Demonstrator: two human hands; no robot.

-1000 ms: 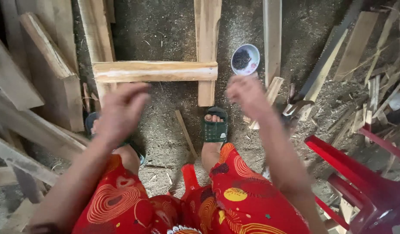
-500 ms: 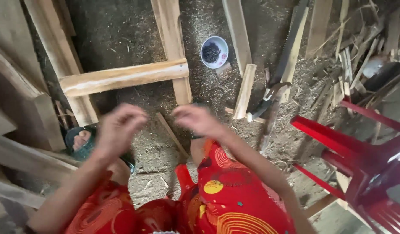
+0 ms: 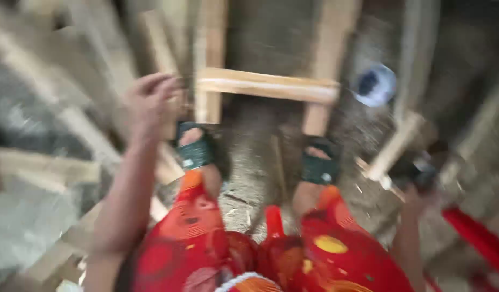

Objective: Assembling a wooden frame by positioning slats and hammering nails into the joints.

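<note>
Reaching down to the right, the right hand [image 3: 422,197] now grips a dark tool [image 3: 417,172] — before, it was empty. The left hand [image 3: 149,103] hovers open beside the wooden frame [image 3: 265,85], touching nothing.

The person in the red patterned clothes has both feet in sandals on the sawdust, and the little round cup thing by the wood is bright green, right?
Not quite. The little round cup is blue and white, not green; the head view shows it, though blurred. The rest holds: both sandals rest on the sawdust floor below the wooden frame, and the clothes are red and patterned.
</note>
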